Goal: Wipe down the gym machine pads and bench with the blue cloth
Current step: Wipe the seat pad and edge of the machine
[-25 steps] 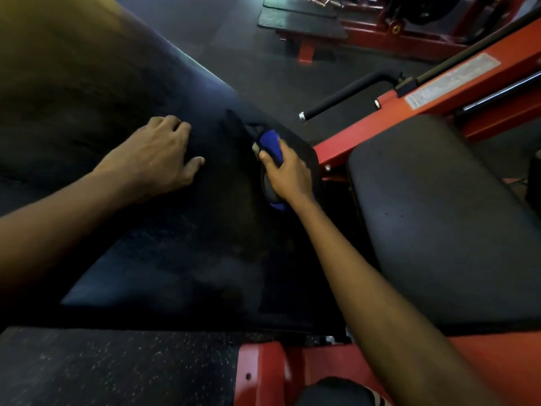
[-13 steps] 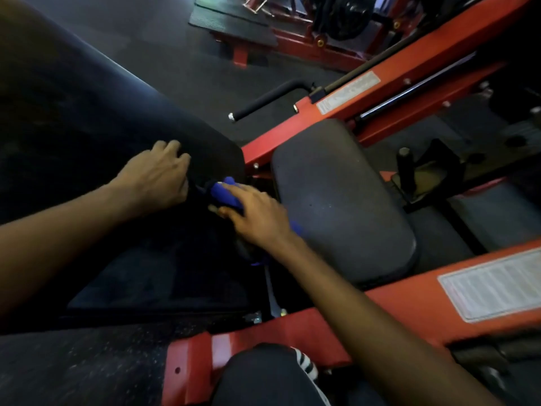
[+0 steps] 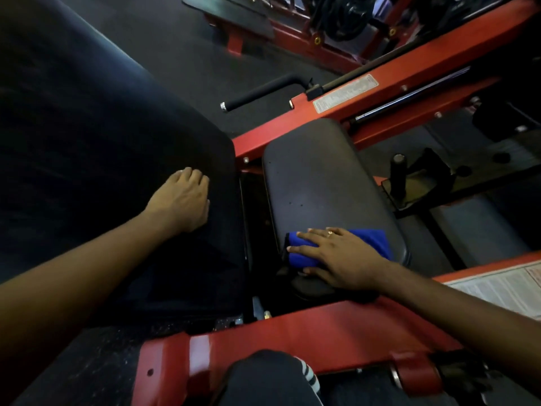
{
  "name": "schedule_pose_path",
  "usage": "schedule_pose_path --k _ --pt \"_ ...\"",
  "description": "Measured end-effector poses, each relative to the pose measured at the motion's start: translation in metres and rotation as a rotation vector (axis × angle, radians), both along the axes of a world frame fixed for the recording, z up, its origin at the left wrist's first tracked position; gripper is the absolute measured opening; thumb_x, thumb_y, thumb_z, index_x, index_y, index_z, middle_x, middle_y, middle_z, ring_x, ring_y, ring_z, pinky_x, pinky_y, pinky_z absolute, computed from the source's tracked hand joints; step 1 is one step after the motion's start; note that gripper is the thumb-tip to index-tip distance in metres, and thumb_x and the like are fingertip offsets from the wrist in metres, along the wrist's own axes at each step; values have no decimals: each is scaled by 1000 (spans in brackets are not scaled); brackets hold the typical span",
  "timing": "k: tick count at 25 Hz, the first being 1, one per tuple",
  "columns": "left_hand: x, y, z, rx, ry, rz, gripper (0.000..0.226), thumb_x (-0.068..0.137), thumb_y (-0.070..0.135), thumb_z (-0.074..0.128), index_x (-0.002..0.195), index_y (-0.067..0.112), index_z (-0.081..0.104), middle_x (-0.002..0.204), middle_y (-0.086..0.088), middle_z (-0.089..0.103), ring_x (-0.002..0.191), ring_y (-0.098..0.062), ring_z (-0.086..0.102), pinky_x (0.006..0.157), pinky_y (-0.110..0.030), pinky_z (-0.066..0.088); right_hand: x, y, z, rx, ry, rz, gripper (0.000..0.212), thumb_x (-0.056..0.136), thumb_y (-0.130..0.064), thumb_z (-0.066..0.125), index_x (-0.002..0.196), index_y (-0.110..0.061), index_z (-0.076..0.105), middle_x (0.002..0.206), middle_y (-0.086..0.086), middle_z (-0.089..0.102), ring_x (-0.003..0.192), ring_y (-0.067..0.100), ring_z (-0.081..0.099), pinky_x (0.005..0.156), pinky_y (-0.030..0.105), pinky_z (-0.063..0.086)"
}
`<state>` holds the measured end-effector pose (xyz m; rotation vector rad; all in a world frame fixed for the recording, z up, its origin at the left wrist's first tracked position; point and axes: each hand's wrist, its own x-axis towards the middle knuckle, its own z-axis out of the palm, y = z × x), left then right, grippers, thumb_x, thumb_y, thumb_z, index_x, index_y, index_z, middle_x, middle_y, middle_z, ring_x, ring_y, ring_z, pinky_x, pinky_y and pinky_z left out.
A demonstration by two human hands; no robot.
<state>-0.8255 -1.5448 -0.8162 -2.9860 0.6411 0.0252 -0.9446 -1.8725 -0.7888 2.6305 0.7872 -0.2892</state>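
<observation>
A large black back pad [image 3: 96, 136] fills the left of the view. My left hand [image 3: 183, 197] rests on its lower right part, fingers loosely bent. Right of a narrow gap lies a smaller black seat pad [image 3: 316, 177]. The blue cloth [image 3: 371, 240] is spread over the near end of that seat pad. My right hand [image 3: 336, 253] presses flat on the cloth with straight, spread fingers, covering its middle. The cloth's left end hangs over the pad's edge.
The red machine frame [image 3: 292, 326] crosses in front of me, and another red beam [image 3: 409, 92] runs behind the seat pad. A black padded handle [image 3: 263, 92] sticks out to the left of that beam. A short black peg [image 3: 398, 174] stands at the right.
My right hand carried the blue cloth from the back pad's right edge across the gap onto the seat pad and now lies flat on it. The left hand stayed on the back pad.
</observation>
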Motion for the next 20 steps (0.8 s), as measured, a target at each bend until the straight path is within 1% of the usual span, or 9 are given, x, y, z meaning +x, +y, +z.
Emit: schedule_pose_path --k 2,4,5,8,11,14,16,18,20 --pt "0 -1 -6 -26 -41 -2 49 101 41 34 131 5 48 133 -17 51 128 -31 48 110 -42 39 44 -2 -6 -35 -35 61 56 95 -60 43 147 -38 45 154 0 47 138 21 48 112 47 34" --pt "3 -5 -5 -60 -50 15 47 99 41 38 130 6 48 131 -17 51 124 -31 50 106 -41 42 102 1 -13 -104 -110 19 58 95 -60 44 148 -35 45 153 2 48 139 23 47 118 52 23" --pt "6 -8 -4 -54 -47 37 48 98 41 41 131 6 47 131 -16 50 123 -31 50 103 -41 42 130 6 -14 -113 -122 -32 59 96 -60 44 148 -34 45 154 2 46 141 24 45 118 51 22" --pt "9 -21 -3 17 -68 55 49 95 42 47 129 7 47 129 -16 48 119 -31 49 98 -39 44 181 23 -20 -60 -148 -174 57 95 -57 50 146 -30 48 152 6 48 135 29 50 108 44 37" --pt "17 -42 -8 42 13 21 53 92 43 51 129 4 48 130 -17 47 121 -31 48 97 -38 44 164 34 -23 -44 -154 -161 56 95 -56 52 144 -28 50 149 7 50 129 32 54 101 42 43" --pt "36 -64 -11 15 80 30 56 95 42 48 133 1 46 134 -19 48 125 -33 47 104 -40 42 78 33 -26 17 -5 29 55 93 -54 56 140 -27 54 146 9 53 123 33 58 96 43 49" --pt "48 -67 -19 25 44 21 57 96 41 42 134 -1 46 134 -21 48 127 -34 45 110 -41 39 35 23 -25 23 50 178 55 91 -51 57 142 -30 53 147 7 54 128 29 57 102 40 47" --pt "53 -62 -30 67 -24 10 60 97 40 35 138 -3 44 138 -23 46 131 -34 43 113 -40 36 50 12 -22 42 29 183 56 91 -46 59 144 -31 51 147 5 54 128 27 56 107 39 43" --pt "54 -58 -40 100 -75 21 62 99 38 28 143 -5 37 144 -24 41 138 -35 38 116 -41 32 104 10 -19 54 -37 89 56 92 -44 60 144 -27 52 145 8 55 125 31 57 109 44 40"
